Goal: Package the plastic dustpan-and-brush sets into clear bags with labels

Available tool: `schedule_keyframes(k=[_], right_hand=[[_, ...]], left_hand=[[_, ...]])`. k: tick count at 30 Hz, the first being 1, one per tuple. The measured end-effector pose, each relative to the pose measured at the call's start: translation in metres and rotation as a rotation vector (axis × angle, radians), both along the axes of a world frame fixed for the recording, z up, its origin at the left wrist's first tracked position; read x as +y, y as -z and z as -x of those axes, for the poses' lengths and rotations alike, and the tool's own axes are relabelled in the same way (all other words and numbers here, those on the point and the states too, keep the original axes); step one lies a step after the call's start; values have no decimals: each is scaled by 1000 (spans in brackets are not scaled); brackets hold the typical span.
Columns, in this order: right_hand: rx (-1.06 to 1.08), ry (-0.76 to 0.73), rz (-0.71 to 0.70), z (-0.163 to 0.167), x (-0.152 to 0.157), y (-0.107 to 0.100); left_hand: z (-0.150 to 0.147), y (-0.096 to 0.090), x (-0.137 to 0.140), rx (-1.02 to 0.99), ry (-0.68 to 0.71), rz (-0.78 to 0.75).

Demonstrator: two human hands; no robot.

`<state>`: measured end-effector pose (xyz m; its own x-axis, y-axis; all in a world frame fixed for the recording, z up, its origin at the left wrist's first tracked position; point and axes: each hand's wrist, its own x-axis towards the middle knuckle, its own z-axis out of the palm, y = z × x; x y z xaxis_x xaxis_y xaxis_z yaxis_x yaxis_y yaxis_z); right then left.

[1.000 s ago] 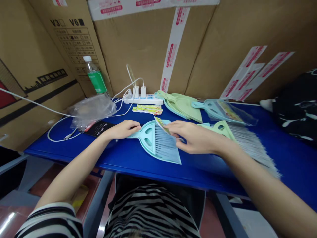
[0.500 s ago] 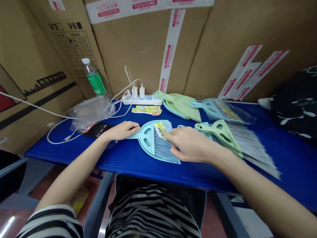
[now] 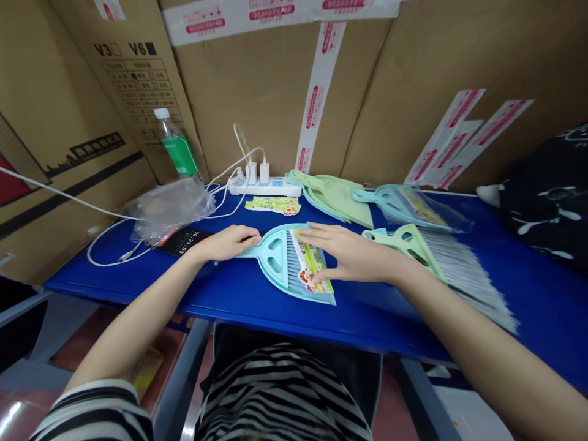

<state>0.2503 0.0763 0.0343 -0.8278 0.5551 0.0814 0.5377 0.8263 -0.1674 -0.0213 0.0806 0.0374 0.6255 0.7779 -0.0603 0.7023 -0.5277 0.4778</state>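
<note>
A light blue dustpan [image 3: 271,283] lies on the blue table, with a matching brush [image 3: 274,254] nested in it, grey bristles to the right. My left hand [image 3: 229,242] is closed around the handle end at the left. Across the bristles lies a yellow-green and white printed label card [image 3: 304,257]. My right hand [image 3: 351,251] rests over the card's right side, fingers stretched out and thumb apart, touching it. Just right of that hand sit green and blue brushes [image 3: 413,245] with long grey bristles, partly hidden by the hand and forearm.
Behind are stacked green and blue dustpans [image 3: 337,196], a bagged blue set [image 3: 404,205], more label cards [image 3: 273,205] and a white power strip [image 3: 266,187] with cables. Plastic bags [image 3: 172,205], a bottle [image 3: 177,147] and a phone [image 3: 184,241] stand left. Cardboard [image 3: 275,92] walls the back.
The label card, earlier pinched in my right hand, now lies flat across the bristles. My right hand's fingers have spread out over it. My left hand stays on the handle.
</note>
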Motion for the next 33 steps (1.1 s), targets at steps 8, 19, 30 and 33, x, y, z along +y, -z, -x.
schedule_keyframes(k=[8,19,30,33], right_hand=[[-55,69,-93,9,-5,10],[-60,246,-229,8,5,9],[-51,367,-189,10,20,17],[-26,361,-165,10,21,17]], left_hand=[[1,1,1,-19,17,-6],[3,3,1,-46,15,-20],[2,4,0,-42,25,-26],[2,2,-1,-29,42,-12]])
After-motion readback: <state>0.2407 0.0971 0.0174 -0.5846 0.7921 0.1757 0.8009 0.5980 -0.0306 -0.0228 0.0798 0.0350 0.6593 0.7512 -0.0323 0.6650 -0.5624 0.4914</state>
